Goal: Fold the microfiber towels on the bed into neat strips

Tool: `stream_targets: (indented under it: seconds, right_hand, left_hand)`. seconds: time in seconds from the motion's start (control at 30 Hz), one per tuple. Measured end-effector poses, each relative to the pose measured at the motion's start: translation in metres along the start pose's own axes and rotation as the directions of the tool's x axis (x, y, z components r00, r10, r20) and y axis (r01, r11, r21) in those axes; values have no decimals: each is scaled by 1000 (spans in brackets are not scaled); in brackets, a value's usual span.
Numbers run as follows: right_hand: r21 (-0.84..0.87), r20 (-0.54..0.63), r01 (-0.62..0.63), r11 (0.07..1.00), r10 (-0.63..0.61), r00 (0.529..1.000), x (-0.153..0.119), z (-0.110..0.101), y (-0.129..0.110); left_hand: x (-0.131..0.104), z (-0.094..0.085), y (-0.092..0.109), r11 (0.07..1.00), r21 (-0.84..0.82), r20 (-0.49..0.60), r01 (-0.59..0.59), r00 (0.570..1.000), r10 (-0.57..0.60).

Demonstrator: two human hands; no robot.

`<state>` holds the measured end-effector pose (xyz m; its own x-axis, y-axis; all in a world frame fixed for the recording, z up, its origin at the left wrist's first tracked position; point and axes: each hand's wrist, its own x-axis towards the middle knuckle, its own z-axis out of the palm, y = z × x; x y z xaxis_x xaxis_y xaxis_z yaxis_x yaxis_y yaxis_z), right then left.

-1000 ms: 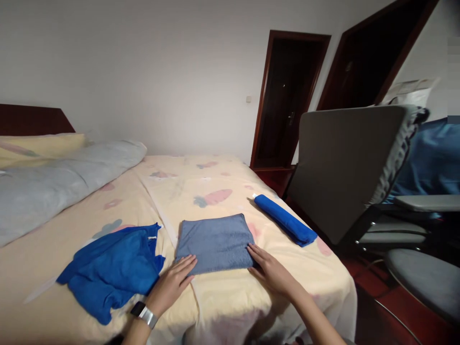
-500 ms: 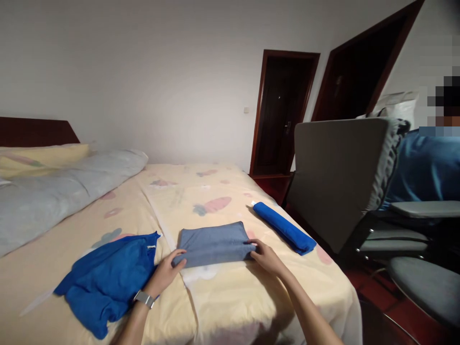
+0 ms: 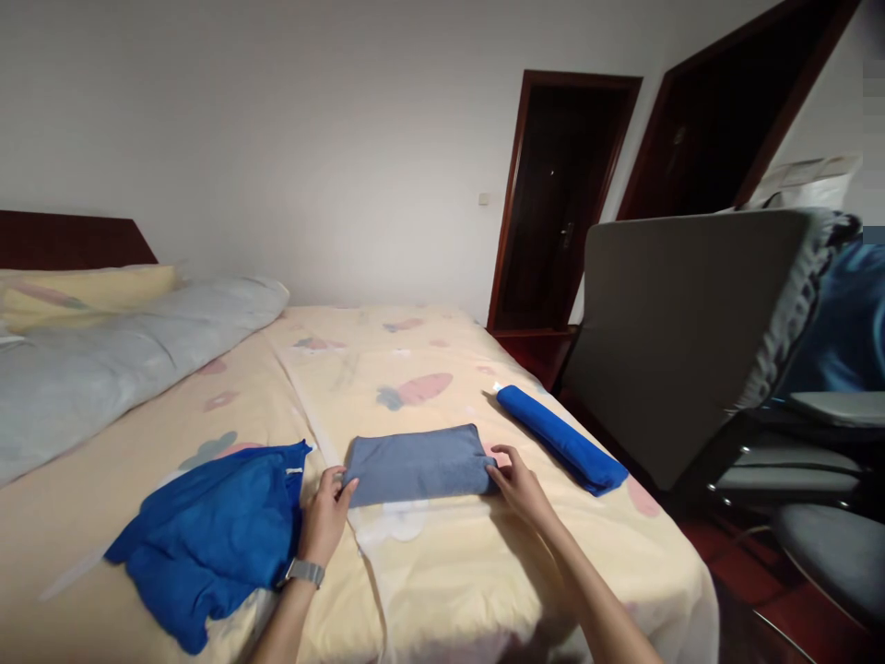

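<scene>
A grey-blue folded cloth (image 3: 418,468) lies flat on the bed, a long rectangle in front of me. At its left end, my left hand (image 3: 327,516) pinches the near corner between thumb and fingers. My right hand (image 3: 520,489) grips the right end, thumb on the near side and index finger curled above. Left of my left wrist, which wears a watch (image 3: 305,572), a rumpled bright blue cloth (image 3: 221,526) is spread loosely. To the right, a narrow folded blue cloth (image 3: 560,438) lies slantwise with a white tag at its far tip.
The bed (image 3: 449,563) has a pale yellow patterned sheet. A rolled grey quilt (image 3: 138,360) and a yellow pillow (image 3: 97,290) lie at the left. Beyond the bed's right edge stand a dark grey upright panel (image 3: 684,341), a chair (image 3: 830,553) and a partly visible person in blue.
My left hand has turned more upright at the cloth's left end. The folded cloth's near edge now sits slightly higher. My view has shifted a little left.
</scene>
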<state>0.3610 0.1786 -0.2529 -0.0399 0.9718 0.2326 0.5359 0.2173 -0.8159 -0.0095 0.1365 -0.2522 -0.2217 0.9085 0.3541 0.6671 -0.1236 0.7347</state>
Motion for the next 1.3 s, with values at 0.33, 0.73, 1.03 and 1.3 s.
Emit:
stream_targets:
  seconds: [0.33, 0.73, 1.03, 1.3]
  right_hand:
    - [-373, 105, 121, 920, -88, 991, -33, -19, -6]
    - [-398, 286, 637, 661, -570, 770, -59, 68, -56]
    - [-456, 310, 510, 729, -408, 859, -51, 16, -9]
    - [-331, 346, 384, 862, -268, 899, -48, -21, -5]
  left_hand:
    - [-29, -16, 13, 968, 209, 80, -139, 989, 125]
    - [-45, 46, 67, 544, 275, 425, -793, 607, 671]
    - [-26, 4, 13, 740, 270, 497, -616, 748, 440]
    - [-28, -9, 6, 850, 156, 472, -504, 794, 384]
